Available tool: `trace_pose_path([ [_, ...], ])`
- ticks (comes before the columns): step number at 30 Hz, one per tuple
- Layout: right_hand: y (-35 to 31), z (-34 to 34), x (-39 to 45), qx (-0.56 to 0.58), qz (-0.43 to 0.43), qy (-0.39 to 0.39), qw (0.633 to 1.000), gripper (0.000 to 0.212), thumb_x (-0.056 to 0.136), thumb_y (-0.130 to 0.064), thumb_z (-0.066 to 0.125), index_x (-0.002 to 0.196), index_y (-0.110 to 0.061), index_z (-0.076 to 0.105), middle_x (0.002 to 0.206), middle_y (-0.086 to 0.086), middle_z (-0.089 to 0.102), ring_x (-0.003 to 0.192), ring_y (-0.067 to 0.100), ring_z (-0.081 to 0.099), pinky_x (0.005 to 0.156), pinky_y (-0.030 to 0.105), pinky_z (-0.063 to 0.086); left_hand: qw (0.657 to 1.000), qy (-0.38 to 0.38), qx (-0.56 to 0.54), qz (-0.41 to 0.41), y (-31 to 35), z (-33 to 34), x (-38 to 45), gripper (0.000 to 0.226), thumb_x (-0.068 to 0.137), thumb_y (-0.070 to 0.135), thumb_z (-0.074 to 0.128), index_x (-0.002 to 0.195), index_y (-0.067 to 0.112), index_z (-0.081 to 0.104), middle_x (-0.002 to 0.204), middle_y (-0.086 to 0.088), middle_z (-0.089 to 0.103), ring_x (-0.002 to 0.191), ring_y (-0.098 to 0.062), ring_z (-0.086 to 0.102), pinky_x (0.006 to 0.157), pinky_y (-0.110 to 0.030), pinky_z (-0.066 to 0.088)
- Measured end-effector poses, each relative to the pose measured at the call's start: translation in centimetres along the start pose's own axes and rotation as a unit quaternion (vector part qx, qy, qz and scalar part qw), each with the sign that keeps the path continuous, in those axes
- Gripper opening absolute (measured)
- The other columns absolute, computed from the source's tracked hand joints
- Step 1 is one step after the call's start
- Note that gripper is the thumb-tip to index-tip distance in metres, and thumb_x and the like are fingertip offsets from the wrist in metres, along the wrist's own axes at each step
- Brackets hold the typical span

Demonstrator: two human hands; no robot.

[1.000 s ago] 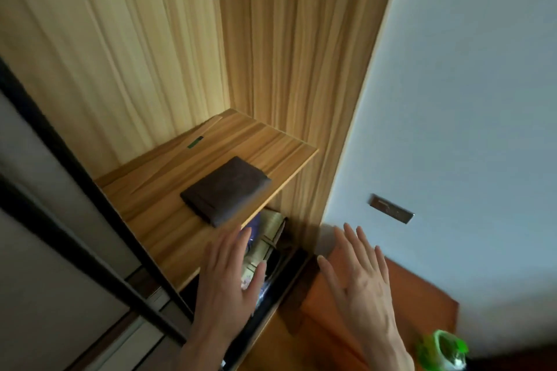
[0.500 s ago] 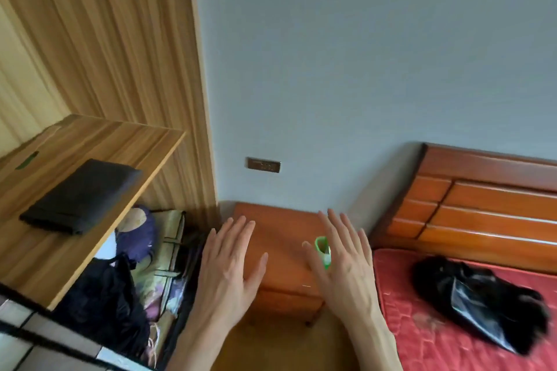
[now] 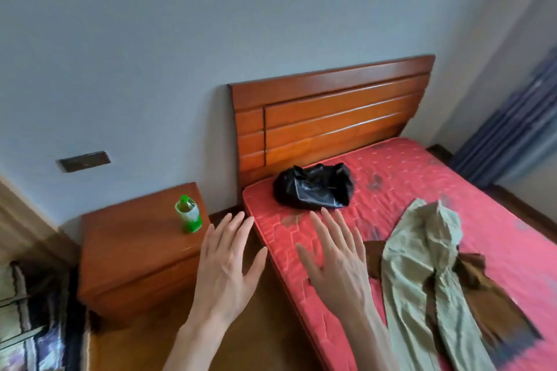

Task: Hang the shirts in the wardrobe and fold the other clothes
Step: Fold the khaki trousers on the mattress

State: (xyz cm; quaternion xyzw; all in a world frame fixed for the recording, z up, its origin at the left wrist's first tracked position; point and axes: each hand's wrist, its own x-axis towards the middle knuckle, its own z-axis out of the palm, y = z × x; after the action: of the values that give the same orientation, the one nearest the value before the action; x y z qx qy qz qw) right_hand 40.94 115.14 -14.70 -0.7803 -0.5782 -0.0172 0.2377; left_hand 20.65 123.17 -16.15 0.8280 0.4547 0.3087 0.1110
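While both hands hover with backs to the camera, neither grasps anything: the left hand [image 3: 224, 262] has its fingers straight and spread above the gap of brown floor [image 3: 265, 337] beside the bed, and the right hand [image 3: 337, 259] is likewise released, fingers extended over the near left edge of the red quilted mattress [image 3: 407, 178]. A pair of pale olive-green cotton trousers [image 3: 422, 274] lies flat and unfolded on the mattress, just right of the right hand, the legs running toward the near edge. Under the trousers lies a dark brown cloth garment [image 3: 473, 274], showing at both sides of them; what kind of garment it is cannot be told. A crumpled glossy black plastic bag [image 3: 313, 187] sits at the head end of the mattress, close to the reddish-brown slatted wooden headboard [image 3: 331, 111]. Left of the bed stands a reddish-brown wooden bedside cabinet [image 3: 135, 253], and a green plastic bottle [image 3: 188, 214] stands upright near its back right corner. A dark rectangular wall plate [image 3: 84, 161] is set in the grey-blue wall [image 3: 150, 39] above the cabinet. Blue striped curtains [image 3: 518, 129] hang at the far right. Patterned fabric [image 3: 27, 310] shows blurred at the lower left.
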Motion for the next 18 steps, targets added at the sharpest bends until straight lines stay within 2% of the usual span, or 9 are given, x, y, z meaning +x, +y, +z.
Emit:
trace_pose_path([
  [3,5.0,-3.2,-3.8,-0.018,0.059,0.019,0.998,0.067,0.103,-0.069,0.033,0.161,-0.037,0.028,0.17,-0.013,0.024,0.16,0.007,0.002,0.129,0.047,0.013,0.998,-0.032,-0.026,0.052,5.2,3.0,-0.5,0.063,0.105,0.06,0.035,0.152,0.02,0.048,0.158,0.001,0.046,0.154,-0.016,0.03,0.125,-0.051,0.028],
  [7,10.5,-6.9,-9.4,-0.038,0.145,0.044,0.988,0.07,0.101,-0.071,0.029,0.163,-0.038,0.025,0.171,-0.016,0.018,0.159,0.004,-0.002,0.13,0.041,0.002,0.989,-0.075,-0.059,0.116,11.1,6.7,-1.5,0.062,0.103,0.056,0.043,0.153,0.02,0.046,0.158,0.001,0.045,0.154,-0.015,0.028,0.127,-0.047,0.023],
  [11,14.3,-10.2,-14.7,-0.057,0.213,0.07,0.973,0.069,0.102,-0.069,0.028,0.163,-0.037,0.024,0.171,-0.016,0.017,0.159,0.005,-0.002,0.13,0.045,0.008,0.974,-0.12,-0.093,0.169,16.9,9.9,-2.7,0.064,0.103,0.06,0.039,0.153,0.022,0.046,0.159,0.002,0.044,0.155,-0.013,0.026,0.128,-0.048,0.021],
  [18,19.0,-13.2,-18.9,-0.06,0.297,0.102,0.947,0.067,0.105,-0.066,0.036,0.164,-0.038,0.02,0.171,-0.018,0.013,0.158,0.003,-0.006,0.13,0.043,0.005,0.947,-0.165,-0.118,0.249,23.9,13.2,-2.4,0.065,0.104,0.064,0.037,0.154,0.023,0.045,0.161,0.004,0.041,0.156,-0.01,0.022,0.128,-0.048,0.02],
])
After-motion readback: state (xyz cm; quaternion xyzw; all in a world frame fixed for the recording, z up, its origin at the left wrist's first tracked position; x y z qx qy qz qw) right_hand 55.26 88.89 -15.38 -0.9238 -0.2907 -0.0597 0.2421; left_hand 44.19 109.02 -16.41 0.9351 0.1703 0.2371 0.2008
